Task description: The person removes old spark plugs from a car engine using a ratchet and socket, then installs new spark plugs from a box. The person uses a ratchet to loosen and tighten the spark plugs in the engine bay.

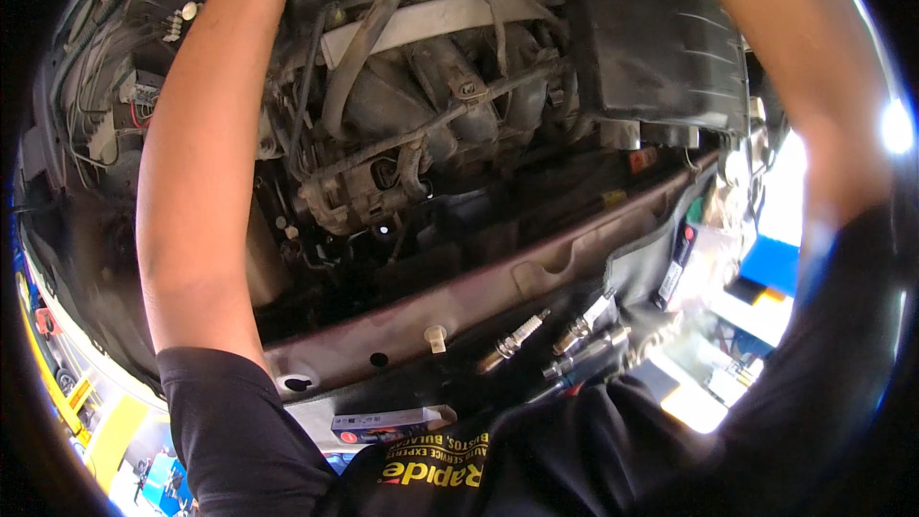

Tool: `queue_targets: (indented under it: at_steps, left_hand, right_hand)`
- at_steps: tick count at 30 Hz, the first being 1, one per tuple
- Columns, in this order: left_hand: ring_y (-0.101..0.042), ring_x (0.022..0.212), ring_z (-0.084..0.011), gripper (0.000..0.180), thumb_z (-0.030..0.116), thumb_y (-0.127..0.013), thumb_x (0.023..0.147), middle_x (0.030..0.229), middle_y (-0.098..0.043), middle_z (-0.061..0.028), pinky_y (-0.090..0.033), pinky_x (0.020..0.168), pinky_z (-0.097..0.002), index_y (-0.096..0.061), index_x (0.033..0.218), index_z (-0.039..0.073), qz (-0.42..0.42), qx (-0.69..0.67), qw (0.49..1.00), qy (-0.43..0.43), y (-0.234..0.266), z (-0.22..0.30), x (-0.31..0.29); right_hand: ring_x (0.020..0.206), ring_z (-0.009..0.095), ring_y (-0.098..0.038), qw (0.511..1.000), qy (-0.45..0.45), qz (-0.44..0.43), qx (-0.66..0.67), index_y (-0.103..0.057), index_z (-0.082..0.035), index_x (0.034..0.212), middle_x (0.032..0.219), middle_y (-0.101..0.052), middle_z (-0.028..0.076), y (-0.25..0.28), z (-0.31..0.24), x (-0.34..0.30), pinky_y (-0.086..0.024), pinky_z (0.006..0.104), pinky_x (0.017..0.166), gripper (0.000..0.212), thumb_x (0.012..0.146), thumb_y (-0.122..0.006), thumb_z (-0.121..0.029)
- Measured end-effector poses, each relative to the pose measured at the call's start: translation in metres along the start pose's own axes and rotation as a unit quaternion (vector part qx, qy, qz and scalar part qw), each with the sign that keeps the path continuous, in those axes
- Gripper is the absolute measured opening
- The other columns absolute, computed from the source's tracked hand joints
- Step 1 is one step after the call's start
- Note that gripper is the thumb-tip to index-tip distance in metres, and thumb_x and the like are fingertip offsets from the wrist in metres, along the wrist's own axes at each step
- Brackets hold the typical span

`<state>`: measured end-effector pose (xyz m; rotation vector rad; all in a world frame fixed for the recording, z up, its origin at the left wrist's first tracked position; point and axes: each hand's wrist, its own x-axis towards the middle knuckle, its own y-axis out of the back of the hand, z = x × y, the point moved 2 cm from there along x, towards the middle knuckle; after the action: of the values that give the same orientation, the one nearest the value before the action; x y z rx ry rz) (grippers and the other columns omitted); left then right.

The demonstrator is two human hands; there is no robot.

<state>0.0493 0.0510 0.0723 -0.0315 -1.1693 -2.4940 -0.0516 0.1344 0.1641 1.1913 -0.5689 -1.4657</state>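
Note:
Both my arms reach up over an open engine bay and leave the picture at the top edge, so neither hand shows. My left forearm [206,163] passes over the wiring on the left side of the bay. Out past the black plastic housing [661,43] goes my right forearm [780,38]. Between the arms lies the dusty engine with its curved intake pipes [450,86] and a thick rubber hose [369,53]. What my hands hold or touch cannot be seen.
Along the front runs a reddish body crossmember [479,292]. On the dark cover before it lie a spark plug [514,340], another spark plug [582,324] and a metal tool [586,352]. A small carton [383,424] rests near my shirt; bright packaging [694,383] lies right.

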Motion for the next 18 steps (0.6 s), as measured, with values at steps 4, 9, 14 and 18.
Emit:
queue_targets:
  at_steps: [4,9,14,18]
  left_hand:
    - [-0.067,0.087,-0.0274,0.035,0.025,-0.079,0.083,0.097,-0.073,-0.0172,-0.048,0.084,-0.0411,-0.071,0.105,-0.001,0.005,-0.065,0.998,-0.025,-0.003,-0.009,0.004]
    - [-0.067,0.093,-0.0269,0.03,0.023,-0.075,0.086,0.098,-0.073,-0.0171,-0.048,0.087,-0.0405,-0.072,0.106,0.002,0.088,-0.015,0.988,-0.124,-0.016,0.003,-0.009]
    - [-0.065,0.109,-0.029,0.035,0.024,-0.072,0.088,0.113,-0.07,-0.0198,-0.047,0.094,-0.0422,-0.069,0.116,0.004,-0.073,-0.002,0.996,-0.044,-0.002,0.0,-0.001]
    - [-0.064,0.11,-0.0318,0.041,0.023,-0.071,0.087,0.118,-0.068,-0.0204,-0.047,0.096,-0.0431,-0.065,0.122,0.003,-0.019,-0.063,0.991,-0.116,-0.007,-0.007,0.002]
  right_hand:
    - [0.096,0.041,-0.063,1.0,0.018,-0.003,-0.011,-0.067,0.001,0.11,0.104,-0.068,0.026,-0.005,0.002,0.001,-0.048,0.05,0.085,0.032,0.097,-0.05,-0.023]
    - [0.096,0.04,-0.063,0.997,-0.041,0.055,0.032,-0.068,0.003,0.106,0.102,-0.068,0.025,-0.006,-0.004,-0.006,-0.049,0.0504,0.085,0.038,0.101,-0.047,-0.028]
    - [0.094,0.037,-0.065,0.982,-0.179,-0.037,0.054,-0.069,0.004,0.102,0.1,-0.069,0.023,0.036,-0.039,-0.03,-0.051,0.0496,0.083,0.039,0.103,-0.044,-0.026]
    - [0.086,0.028,-0.068,0.932,-0.299,-0.156,0.131,-0.071,0.001,0.099,0.091,-0.07,0.017,0.078,-0.105,-0.06,-0.055,0.0449,0.076,0.033,0.101,-0.048,-0.023]
